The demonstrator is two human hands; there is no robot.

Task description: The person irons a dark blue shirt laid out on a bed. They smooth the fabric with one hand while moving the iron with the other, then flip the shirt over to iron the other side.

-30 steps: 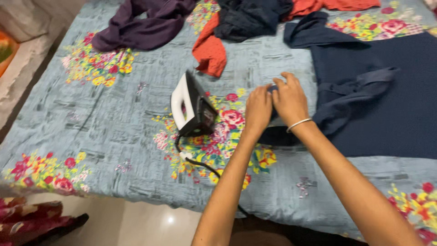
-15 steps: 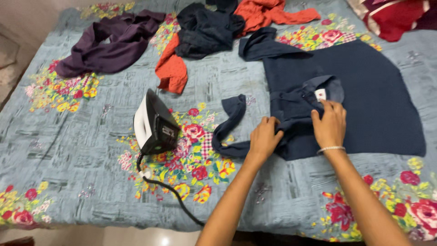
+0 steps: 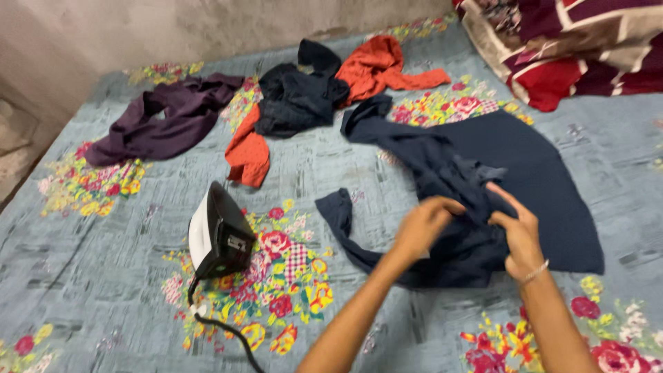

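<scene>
A navy blue shirt (image 3: 511, 159) lies spread on a bed covered by a grey-blue floral sheet (image 3: 103, 235). My left hand (image 3: 423, 225) and my right hand (image 3: 516, 233) both grip the bunched collar part of the shirt and lift it a little off the sheet. One sleeve trails left toward the flowers. A black and white clothes iron (image 3: 217, 236) stands on its heel to the left of my hands, its cord (image 3: 221, 330) running to the near edge.
Behind lie a purple garment (image 3: 162, 123), a dark garment (image 3: 298, 97) and an orange garment (image 3: 366, 69), with another orange piece (image 3: 247, 155). A red and maroon blanket (image 3: 573, 48) is piled at the back right. A wall runs along the far side.
The view has tilted up and back. My hands went from pressing the sleeve near the iron to the shirt's collar, and now lift the bunched cloth.
</scene>
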